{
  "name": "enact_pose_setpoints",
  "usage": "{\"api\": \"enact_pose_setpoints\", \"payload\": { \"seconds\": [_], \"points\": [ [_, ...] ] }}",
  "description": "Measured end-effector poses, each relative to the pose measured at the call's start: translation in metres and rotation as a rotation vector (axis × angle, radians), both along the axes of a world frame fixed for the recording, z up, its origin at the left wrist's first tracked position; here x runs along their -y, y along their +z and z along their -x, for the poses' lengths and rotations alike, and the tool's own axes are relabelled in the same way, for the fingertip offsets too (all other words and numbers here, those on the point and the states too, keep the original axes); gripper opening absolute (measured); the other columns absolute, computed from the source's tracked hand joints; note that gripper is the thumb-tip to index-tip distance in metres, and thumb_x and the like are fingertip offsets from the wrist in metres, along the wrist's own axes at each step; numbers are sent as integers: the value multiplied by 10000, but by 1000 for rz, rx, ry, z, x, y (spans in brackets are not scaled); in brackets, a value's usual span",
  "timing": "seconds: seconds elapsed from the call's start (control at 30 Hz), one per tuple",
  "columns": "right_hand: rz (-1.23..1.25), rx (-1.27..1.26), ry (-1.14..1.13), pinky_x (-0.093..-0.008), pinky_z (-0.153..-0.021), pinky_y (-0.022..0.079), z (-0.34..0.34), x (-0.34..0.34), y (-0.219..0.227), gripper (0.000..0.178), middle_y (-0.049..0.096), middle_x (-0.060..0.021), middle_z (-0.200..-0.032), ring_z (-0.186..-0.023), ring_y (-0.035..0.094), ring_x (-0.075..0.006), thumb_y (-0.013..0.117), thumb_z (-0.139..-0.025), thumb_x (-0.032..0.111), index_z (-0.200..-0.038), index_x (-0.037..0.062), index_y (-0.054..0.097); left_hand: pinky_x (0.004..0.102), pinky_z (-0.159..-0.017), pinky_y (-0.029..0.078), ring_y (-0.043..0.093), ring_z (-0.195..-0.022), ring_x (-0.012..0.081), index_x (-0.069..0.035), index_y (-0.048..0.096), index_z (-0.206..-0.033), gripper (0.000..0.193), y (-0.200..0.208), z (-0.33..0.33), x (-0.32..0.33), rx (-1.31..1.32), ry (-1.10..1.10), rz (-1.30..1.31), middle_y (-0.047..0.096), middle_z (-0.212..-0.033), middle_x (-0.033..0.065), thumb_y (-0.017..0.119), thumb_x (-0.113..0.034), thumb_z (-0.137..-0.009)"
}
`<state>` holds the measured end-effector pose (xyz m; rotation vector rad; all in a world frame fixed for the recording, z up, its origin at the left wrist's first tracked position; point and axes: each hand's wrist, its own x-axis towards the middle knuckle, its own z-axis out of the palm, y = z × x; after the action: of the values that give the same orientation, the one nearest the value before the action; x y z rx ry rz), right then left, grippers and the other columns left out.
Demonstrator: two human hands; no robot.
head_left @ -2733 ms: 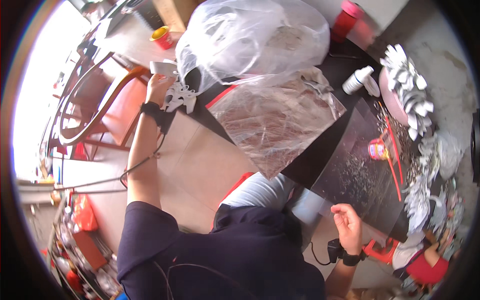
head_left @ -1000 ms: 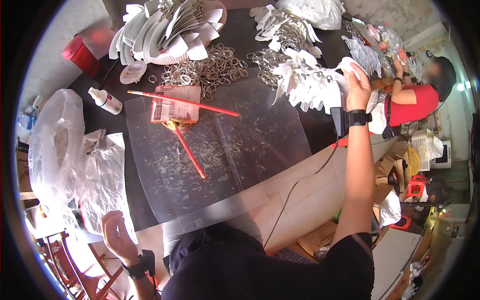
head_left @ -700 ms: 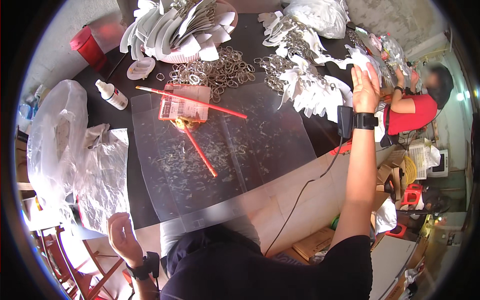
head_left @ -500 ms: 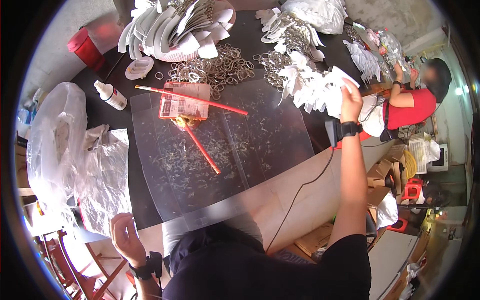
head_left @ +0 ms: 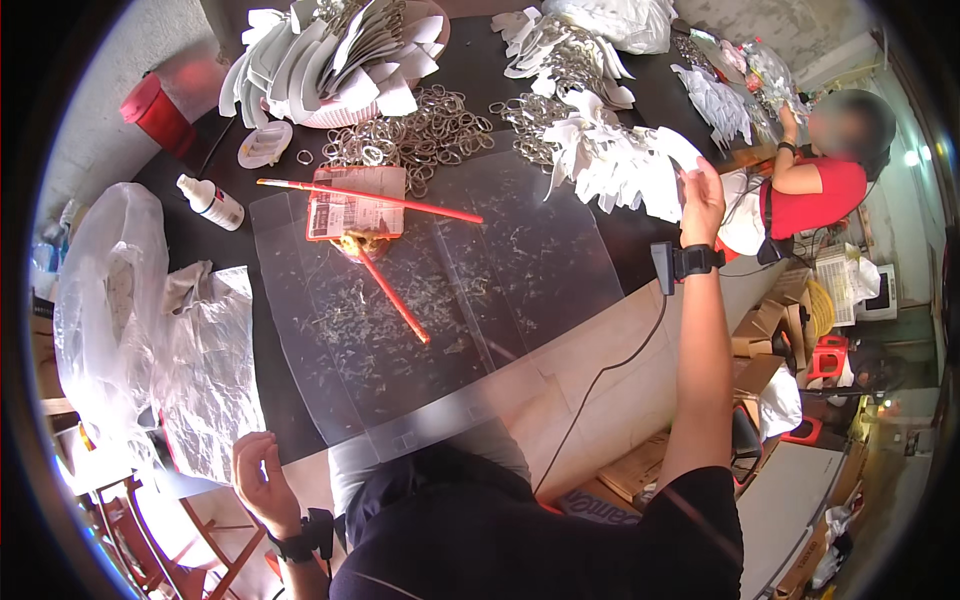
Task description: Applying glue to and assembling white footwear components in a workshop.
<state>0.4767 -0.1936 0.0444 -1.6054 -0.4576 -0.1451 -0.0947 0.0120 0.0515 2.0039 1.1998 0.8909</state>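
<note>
My right hand [head_left: 702, 196] is raised at the table's right edge and pinches a white paper cutout [head_left: 678, 150] just beside a heap of white cutouts [head_left: 610, 160]. My left hand [head_left: 262, 482] hangs low at the near left, off the table, fingers loosely curled and holding nothing. A clear plastic sheet [head_left: 450, 300] strewn with scraps lies on the black table [head_left: 520, 80] in front of me. Two red sticks [head_left: 370, 200] and a printed card [head_left: 355, 202] lie on the sheet.
Metal rings [head_left: 420, 135] lie in a pile behind the sheet. Stacked white shapes [head_left: 330, 60], a white glue bottle [head_left: 212, 202], a red cup [head_left: 160, 112] and a large plastic bag [head_left: 130, 320] stand around. Another person in red [head_left: 820, 170] works at the far right.
My right hand has come back from the heap with one white cutout and lifted it. The view has tilted slightly; my left hand stays low at the left.
</note>
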Motion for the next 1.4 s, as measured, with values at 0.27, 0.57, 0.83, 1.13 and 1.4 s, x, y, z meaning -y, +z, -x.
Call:
{"api": "enact_pose_setpoints", "payload": {
  "seconds": [0.27,0.57,0.83,1.13,1.4],
  "points": [
    [223,213,-190,-215,-607,433,-17,-7,10,186,599,-20,-722,-640,531,-78,678,-785,138,-863,-9,593,293,-702,446,555,-777,204,15,568,-808,51,0,1,2,-20,3,18,586,-848,107,539,45,-779],
    [554,226,-248,-296,-662,454,-8,3,-15,274,599,-76,-793,-710,560,-152,702,-731,171,-876,10,533,291,-712,446,561,-791,208,15,566,-814,75,0,2,-1,8,-30,30,582,-857,114,537,67,-769],
    [550,8,-109,-293,-686,462,-35,-11,4,305,590,-106,-852,-757,574,-188,688,-686,65,-924,-17,516,291,-701,448,558,-792,204,15,562,-823,92,-2,7,7,43,-29,10,580,-861,114,532,80,-767],
    [464,30,172,-270,-640,471,-60,-29,37,234,592,-83,-810,-715,580,-154,598,-709,-67,-915,6,514,256,-741,465,554,-841,163,17,544,-874,80,-3,26,17,-5,-64,2,547,-947,96,499,59,-823],
    [826,364,-149,-375,-779,457,-46,7,-5,306,614,-185,-895,-870,592,-328,641,-719,132,-974,-8,546,301,-719,450,573,-792,216,16,568,-804,79,5,11,18,61,41,15,596,-845,117,550,68,-747]
  ]
}}
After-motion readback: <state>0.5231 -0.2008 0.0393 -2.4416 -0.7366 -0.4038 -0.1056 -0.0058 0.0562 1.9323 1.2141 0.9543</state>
